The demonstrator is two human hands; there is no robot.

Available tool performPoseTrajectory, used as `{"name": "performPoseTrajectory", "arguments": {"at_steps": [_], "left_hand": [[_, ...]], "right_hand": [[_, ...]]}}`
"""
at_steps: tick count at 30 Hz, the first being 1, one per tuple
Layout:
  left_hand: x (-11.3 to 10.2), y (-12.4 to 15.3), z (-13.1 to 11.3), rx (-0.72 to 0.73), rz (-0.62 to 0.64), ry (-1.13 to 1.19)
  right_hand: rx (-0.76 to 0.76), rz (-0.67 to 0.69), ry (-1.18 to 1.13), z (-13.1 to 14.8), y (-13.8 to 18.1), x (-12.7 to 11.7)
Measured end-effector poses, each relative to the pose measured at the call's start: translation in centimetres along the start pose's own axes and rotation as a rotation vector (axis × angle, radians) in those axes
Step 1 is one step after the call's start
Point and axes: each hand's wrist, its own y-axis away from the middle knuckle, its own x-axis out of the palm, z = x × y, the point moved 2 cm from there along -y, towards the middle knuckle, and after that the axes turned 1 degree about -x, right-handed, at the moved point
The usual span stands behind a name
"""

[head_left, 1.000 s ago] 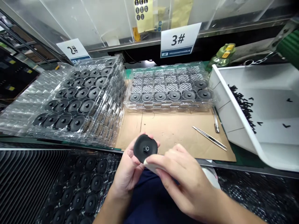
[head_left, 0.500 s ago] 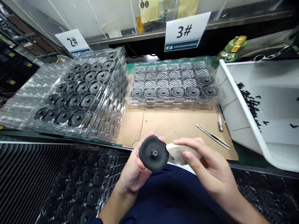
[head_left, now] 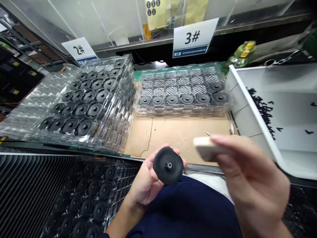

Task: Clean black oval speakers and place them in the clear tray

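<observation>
My left hand [head_left: 148, 180] holds a black rubbery disc [head_left: 165, 170] by its edge, its small central stub facing up toward me. A pale, off-white flat block [head_left: 206, 148], blurred by motion, is pinched between the thumb and fingers of my right hand [head_left: 250, 175]. That hand is up and to the right, apart from the disc. Beyond them, a clear plastic tray [head_left: 183, 110] has similar discs along its front row, one more at the right of the row behind, and bare pockets elsewhere.
Stacked clear trays [head_left: 111, 132] with black discs stand at left; another disc-filled tray [head_left: 114, 195] lies lower left. A white bin [head_left: 264, 125] with small black pieces is at right. Tweezers [head_left: 208, 133] and a metal pen-like tool [head_left: 231, 122] lie on the cardboard [head_left: 141, 135].
My right hand has moved right and up toward the camera with the pale block, away from the disc's edge. My left hand and the disc have shifted slightly right.
</observation>
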Motion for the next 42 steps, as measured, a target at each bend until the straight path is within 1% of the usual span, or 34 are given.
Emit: {"name": "performPoseTrajectory", "arguments": {"at_steps": [1, 2, 3, 4, 5, 6, 7, 8, 10, 11, 12, 13, 14, 15, 16, 18, 20, 22, 23, 25, 27, 31, 33, 34, 35, 38, 39, 40, 42], "left_hand": [[-0.1, -0.1, 0.2, -0.029, -0.002, 0.006], [-0.2, -0.1, 0.4, -0.053, -0.006, 0.015], [-0.5, 0.0, 0.5, -0.071, -0.011, 0.025], [-0.8, 0.0, 0.6, -0.084, -0.021, 0.035], [-1.2, 0.2, 0.7, -0.092, -0.034, 0.039], [-1.5, 0.3, 0.7, -0.098, -0.046, 0.04], [-1.9, 0.4, 0.8, -0.099, -0.049, 0.036], [-2.1, 0.6, 0.8, -0.089, -0.049, 0.033], [-2.5, 0.7, 0.9, -0.056, -0.052, 0.028], [-2.6, 0.6, 0.9, -0.037, -0.052, 0.025], [-2.7, 0.6, 0.8, -0.03, -0.049, 0.021], [-2.7, 0.5, 0.7, -0.033, -0.045, 0.018], [-2.7, 0.5, 0.6, -0.043, -0.035, 0.017], [-2.6, 0.4, 0.4, -0.051, -0.018, 0.017], [-2.6, 0.4, 0.2, -0.055, 0.002, 0.022], [-2.5, 0.5, 0.0, -0.054, 0.048, 0.045], [-2.5, 0.5, -0.1, -0.053, 0.091, 0.085], [-2.4, 0.3, 0.0, -0.065, 0.122, 0.133], [-2.3, 0.2, 0.1, -0.075, 0.127, 0.154], [-1.9, 0.0, 0.1, -0.099, 0.121, 0.179], [-1.5, -0.2, 0.1, -0.121, 0.098, 0.177], [-0.8, -0.4, -0.1, -0.117, 0.057, 0.12], [-0.5, -0.6, 0.0, -0.071, 0.056, 0.019], [-0.5, -0.7, 0.2, -0.023, 0.054, -0.085], [-0.5, -0.8, 0.3, 0.048, 0.045, -0.236], [-0.8, -1.3, 0.7, 0.384, 0.016, -0.868], [-0.8, -1.4, 0.9, 0.499, 0.023, -1.061], [-0.8, -1.6, 1.0, 0.599, 0.041, -1.213], [-0.8, -1.8, 1.1, 0.729, 0.09, -1.382]], "right_hand": [[-0.179, 0.067, 0.041, 0.7, -0.6, 0.5], [-0.315, 0.15, 0.068, 0.9, -1.1, 1.1], [-0.382, 0.229, 0.1, 0.8, -1.5, 1.6], [-0.379, 0.293, 0.151, 0.4, -1.8, 2.1], [-0.327, 0.332, 0.221, -0.1, -1.9, 2.5], [-0.262, 0.334, 0.295, -0.4, -1.9, 2.7], [-0.211, 0.311, 0.356, -0.6, -1.8, 2.8], [-0.197, 0.288, 0.376, -0.5, -1.7, 3.0], [-0.241, 0.289, 0.289, -0.2, -1.3, 3.4], [-0.243, 0.321, 0.236, -0.4, -1.3, 3.8], [-0.205, 0.365, 0.211, -1.1, -1.3, 4.1], [-0.133, 0.405, 0.216, -2.3, -1.4, 4.4], [-0.024, 0.427, 0.257, -3.9, -1.5, 4.6], [0.066, 0.431, 0.303, -5.8, -1.5, 4.6], [0.122, 0.428, 0.338, -7.7, -1.3, 4.6], [0.186, 0.416, 0.379, -11.3, -0.3, 4.7], [0.227, 0.407, 0.405, -14.0, 1.6, 5.1], [0.267, 0.377, 0.442, -15.6, 3.6, 5.6], [0.285, 0.348, 0.466, -16.0, 4.3, 5.8], [0.306, 0.279, 0.502, -15.8, 4.9, 5.7], [0.29, 0.245, 0.493, -14.4, 4.4, 5.0], [0.202, 0.303, 0.394, -10.3, 3.0, 3.4], [0.183, 0.304, 0.326, -8.9, 3.3, 3.1], [0.186, 0.288, 0.293, -8.5, 3.7, 3.0], [0.195, 0.268, 0.263, -8.4, 4.3, 3.1], [0.244, 0.212, 0.234, -8.6, 6.3, 3.1], [0.261, 0.197, 0.239, -8.7, 6.8, 3.0], [0.276, 0.18, 0.237, -8.7, 7.2, 2.8], [0.273, 0.149, 0.22, -8.3, 7.4, 2.1]]}}
